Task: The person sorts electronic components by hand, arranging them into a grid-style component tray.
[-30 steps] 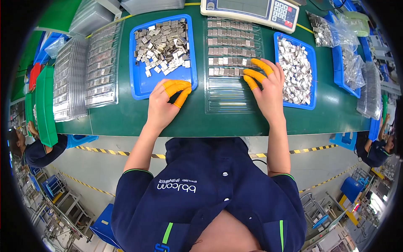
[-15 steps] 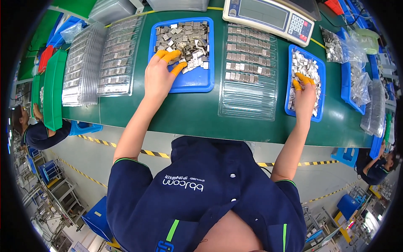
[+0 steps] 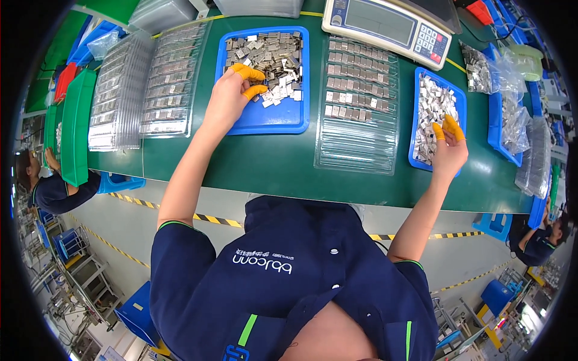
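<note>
My left hand (image 3: 230,95), with yellow finger cots on thumb and fingers, is over a blue tray (image 3: 265,125) heaped with small flat metal pieces (image 3: 271,57). Its thumb and fingertips are apart at the heap's left side, with nothing visible between them. My right hand (image 3: 450,150), also in yellow cots, is above a smaller blue tray (image 3: 413,150) of small silvery-white pieces (image 3: 433,102). Its thumb and fingers are drawn close together; whatever is between the tips is too small to make out. Between the trays lies a clear plastic blister tray (image 3: 355,141), its upper rows filled with metal pieces.
Stacked clear blister trays (image 3: 117,96) and another filled one (image 3: 171,78) lie at the left, beside a green bin (image 3: 77,129). A digital scale (image 3: 385,27) stands at the back. Bagged parts (image 3: 515,126) sit in a blue bin at the right. Co-workers are at both sides.
My right hand has shifted right and a little nearer to me, its fingers drawn closer together. My left hand has moved slightly, its thumb and fingertips still apart over the heap.
</note>
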A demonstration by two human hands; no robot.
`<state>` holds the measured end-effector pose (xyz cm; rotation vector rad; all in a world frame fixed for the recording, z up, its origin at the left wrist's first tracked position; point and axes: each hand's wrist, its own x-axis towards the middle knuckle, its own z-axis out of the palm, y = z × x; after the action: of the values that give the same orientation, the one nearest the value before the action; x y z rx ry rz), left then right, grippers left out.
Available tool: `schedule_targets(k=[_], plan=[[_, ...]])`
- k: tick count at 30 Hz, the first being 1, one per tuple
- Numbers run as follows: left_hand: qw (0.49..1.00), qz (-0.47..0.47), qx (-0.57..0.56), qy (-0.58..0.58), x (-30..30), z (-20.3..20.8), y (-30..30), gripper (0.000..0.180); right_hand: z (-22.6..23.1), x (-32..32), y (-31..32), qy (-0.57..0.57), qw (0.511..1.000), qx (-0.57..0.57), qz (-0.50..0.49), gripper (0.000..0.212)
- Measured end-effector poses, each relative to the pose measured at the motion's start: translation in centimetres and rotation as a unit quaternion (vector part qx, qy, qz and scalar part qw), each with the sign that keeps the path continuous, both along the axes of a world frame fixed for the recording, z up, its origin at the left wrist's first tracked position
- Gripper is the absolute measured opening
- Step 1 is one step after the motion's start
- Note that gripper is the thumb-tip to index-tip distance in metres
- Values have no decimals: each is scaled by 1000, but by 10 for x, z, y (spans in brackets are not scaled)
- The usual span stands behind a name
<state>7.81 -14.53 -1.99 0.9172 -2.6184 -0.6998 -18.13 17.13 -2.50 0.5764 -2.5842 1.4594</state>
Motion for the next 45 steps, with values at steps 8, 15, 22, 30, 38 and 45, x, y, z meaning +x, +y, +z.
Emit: schedule_targets(k=[8,15,22,30,38,45], plan=[[997,-15,-71,37,4,3,-5,23,9,2,-2,-60,996,-71,-16,26],[897,75,343,269,1,18,26,29,25,26,-18,-74,989,-117,60,20],[726,21,577,374,-32,35,101,28,57,101,-78,-212,921,-244,218,22],[694,4,614,376,-50,34,130,25,54,118,-84,-348,845,-363,185,21],[722,13,585,369,-49,31,131,23,53,110,-72,-340,872,-284,207,22],[775,-22,502,385,-44,22,133,21,56,107,-68,-307,901,-211,222,19]])
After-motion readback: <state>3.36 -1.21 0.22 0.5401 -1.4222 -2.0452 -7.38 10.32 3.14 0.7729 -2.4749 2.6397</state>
